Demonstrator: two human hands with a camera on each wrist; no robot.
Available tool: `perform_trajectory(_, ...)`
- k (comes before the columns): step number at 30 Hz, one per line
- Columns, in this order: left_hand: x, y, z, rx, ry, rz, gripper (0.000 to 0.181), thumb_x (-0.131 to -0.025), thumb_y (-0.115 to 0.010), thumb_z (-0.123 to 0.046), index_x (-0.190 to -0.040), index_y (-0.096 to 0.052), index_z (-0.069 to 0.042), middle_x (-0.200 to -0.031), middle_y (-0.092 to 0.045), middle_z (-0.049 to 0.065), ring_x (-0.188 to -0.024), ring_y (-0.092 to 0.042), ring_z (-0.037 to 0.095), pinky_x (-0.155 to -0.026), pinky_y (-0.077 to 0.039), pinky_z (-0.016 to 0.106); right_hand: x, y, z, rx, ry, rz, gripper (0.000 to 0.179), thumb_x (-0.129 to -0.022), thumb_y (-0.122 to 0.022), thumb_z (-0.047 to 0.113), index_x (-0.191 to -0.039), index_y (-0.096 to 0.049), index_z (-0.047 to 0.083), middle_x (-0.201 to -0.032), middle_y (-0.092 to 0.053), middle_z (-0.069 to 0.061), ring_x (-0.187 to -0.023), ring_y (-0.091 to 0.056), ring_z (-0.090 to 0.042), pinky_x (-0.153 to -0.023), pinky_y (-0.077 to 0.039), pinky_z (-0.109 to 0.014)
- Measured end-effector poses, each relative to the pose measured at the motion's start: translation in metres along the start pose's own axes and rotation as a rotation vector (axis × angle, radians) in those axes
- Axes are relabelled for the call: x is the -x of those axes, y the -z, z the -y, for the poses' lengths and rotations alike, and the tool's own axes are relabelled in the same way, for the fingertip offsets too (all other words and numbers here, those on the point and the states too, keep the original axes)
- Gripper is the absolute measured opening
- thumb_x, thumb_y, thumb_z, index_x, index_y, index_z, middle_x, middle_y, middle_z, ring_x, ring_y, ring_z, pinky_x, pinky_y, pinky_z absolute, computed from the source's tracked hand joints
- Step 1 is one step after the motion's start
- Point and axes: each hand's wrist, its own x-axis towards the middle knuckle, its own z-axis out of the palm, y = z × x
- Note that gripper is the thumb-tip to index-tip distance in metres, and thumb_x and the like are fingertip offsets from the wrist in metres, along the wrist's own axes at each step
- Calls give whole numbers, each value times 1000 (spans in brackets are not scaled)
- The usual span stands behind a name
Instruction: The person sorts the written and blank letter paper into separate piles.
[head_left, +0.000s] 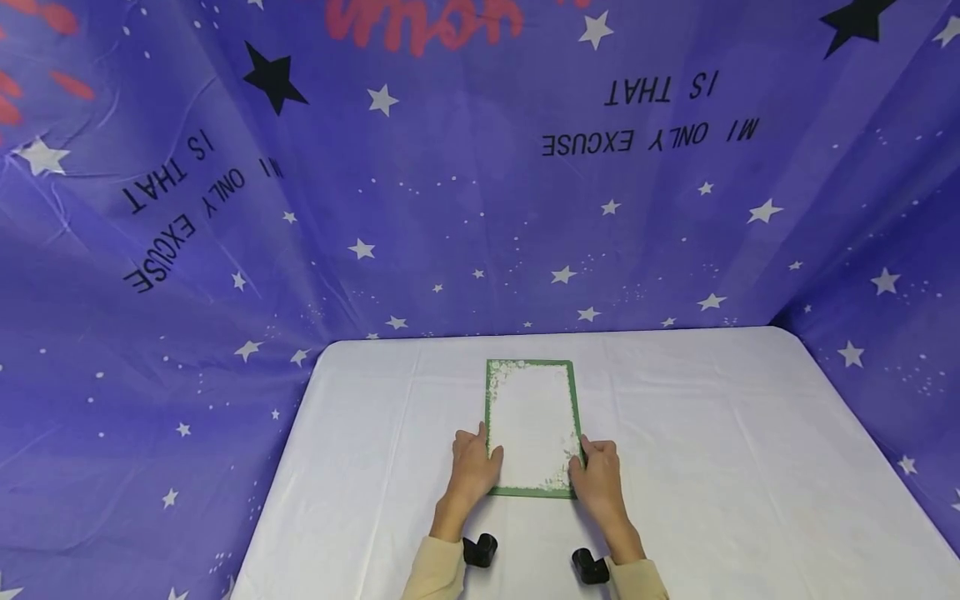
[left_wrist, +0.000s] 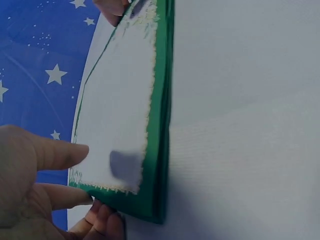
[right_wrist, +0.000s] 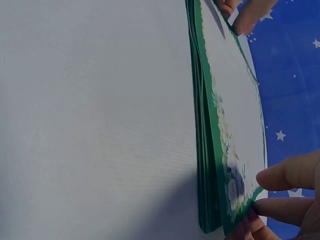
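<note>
A green-bordered sheet of paper (head_left: 528, 425) with a white middle and pale flowers in two corners lies upright on the table, in front of the person. Its edge shows several green layers (right_wrist: 201, 150) in the right wrist view. The left hand (head_left: 475, 468) pinches its left edge, thumb over the white face and fingers at the underside. On the opposite edge the right hand (head_left: 598, 481) pinches the lower right part, thumb on top. There the top layer (right_wrist: 220, 165) stands a little apart from the layers below. Fingertips under the sheet are partly hidden.
A white cloth (head_left: 712, 467) covers the table. Purple star-printed fabric (head_left: 480, 225) hangs behind and at both sides. A black wrist device (head_left: 480, 550) sits at the left sleeve, and another black device (head_left: 590, 567) at the right sleeve.
</note>
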Motion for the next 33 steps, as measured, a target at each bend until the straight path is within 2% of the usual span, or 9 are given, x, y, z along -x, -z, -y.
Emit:
perform_trajectory(4,2,0,0,-9,-8,5,66,-99,-64,-12,-148,-36,23,-109,-41,17,-102,-38,29,-89,-41,49,0,-2,0,3,4,-11,47,-92,-60,-3,-131,-52,-29,-112,-51,-36,-105,-53,-48,-93,-45,-60)
perform_trajectory(9,2,1,1,-25,-26,2,66,-101,-64,-11,-153,-36,17,-115,-41,18,-107,-40,30,-86,-43,48,0,-4,1,3,2,-18,45,-93,-60,-3,-131,-56,-25,-113,-51,-34,-106,-51,-48,-92,-45,-60)
perform_trajectory(13,3,1,3,-121,-87,-26,63,-98,-67,-5,-152,-41,14,-117,-45,21,-109,-43,33,-82,-46,48,1,-5,2,-24,2,-49,39,-93,-61,-5,-128,-60,-21,-112,-53,-31,-106,-50,-46,-89,-44,-56)
perform_trajectory(16,4,0,5,-167,-133,-66,60,-95,-69,2,-149,-46,13,-115,-48,21,-111,-45,35,-86,-47,50,1,-5,3,-53,25,-79,35,-93,-61,-7,-125,-63,-21,-108,-56,-28,-96,-54,-38,-81,-46,-46)
perform_trajectory(18,4,-1,5,-159,-142,-87,58,-94,-68,6,-149,-48,13,-115,-48,20,-113,-45,35,-89,-48,49,1,-5,3,-63,51,-106,33,-93,-61,-8,-123,-65,-20,-102,-59,-25,-87,-56,-32,-74,-47,-40)
perform_trajectory(22,5,-3,5,-102,-145,-97,55,-96,-58,13,-150,-48,10,-120,-49,19,-119,-47,35,-84,-52,45,0,-3,3,-78,82,-141,31,-92,-61,-11,-122,-68,-18,-92,-65,-21,-78,-60,-26,-67,-50,-33)
perform_trajectory(25,6,-3,3,-58,-151,-90,57,-96,-50,17,-152,-46,9,-123,-49,19,-118,-51,33,-84,-52,45,1,-2,4,-100,83,-141,32,-92,-60,-13,-123,-67,-18,-92,-67,-20,-78,-63,-26,-66,-51,-32)
perform_trajectory(30,8,-2,-3,14,-155,-45,59,-97,-45,17,-155,-41,7,-121,-50,20,-98,-56,25,-86,-51,43,3,2,4,-136,76,-132,33,-94,-60,-13,-126,-66,-17,-94,-68,-19,-81,-65,-29,-66,-52,-29)
perform_trajectory(33,8,0,-9,66,-153,-10,60,-98,-45,17,-157,-39,7,-121,-52,22,-99,-56,26,-90,-51,46,3,7,3,-142,81,-129,33,-95,-60,-13,-127,-65,-17,-96,-68,-19,-85,-68,-33,-69,-55,-30)
